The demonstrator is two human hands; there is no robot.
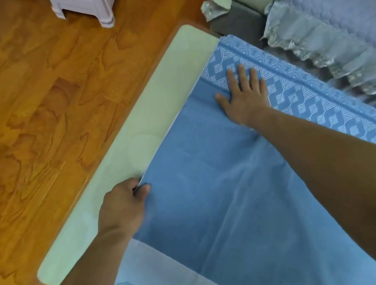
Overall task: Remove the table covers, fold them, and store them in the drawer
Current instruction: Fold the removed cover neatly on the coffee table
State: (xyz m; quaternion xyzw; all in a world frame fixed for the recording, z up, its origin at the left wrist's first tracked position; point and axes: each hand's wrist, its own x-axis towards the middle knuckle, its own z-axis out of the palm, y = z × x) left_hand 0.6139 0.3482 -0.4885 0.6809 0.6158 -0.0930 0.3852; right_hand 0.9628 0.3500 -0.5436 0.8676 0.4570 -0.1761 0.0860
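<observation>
The table (116, 139) carries a pale green top with a wooden edge; it runs diagonally from lower left to upper right, and most of it is covered.

The blue table cover (228, 197) lies spread on that table, its plain side uppermost over the middle, with a patterned border band (298, 96) of pale geometric motifs exposed along the far side. Soft creases run lengthwise through the plain area. A second, lighter cover (150, 268) with a printed design shows beneath it at the near edge. No drawer is in view.

The right hand (244, 98) lies flat on the blue table cover, fingers straight and spread, palm down across the line where plain cloth meets the border. The left hand (124, 207) pinches the cover's left edge between thumb and curled fingers, right at the margin of the bare green strip.

Judgement: a fold is being set, well short of storage. To do it well, the flat hand should hold the crease line firm while the pinched edge is drawn taut and carried across so the edges meet squarely (slack here would leave the lengthwise creases trapped inside the fold). The cloth looks thin and smooth and is likely to slide on the cover below; pressing along the fold before release would steady it.
</observation>
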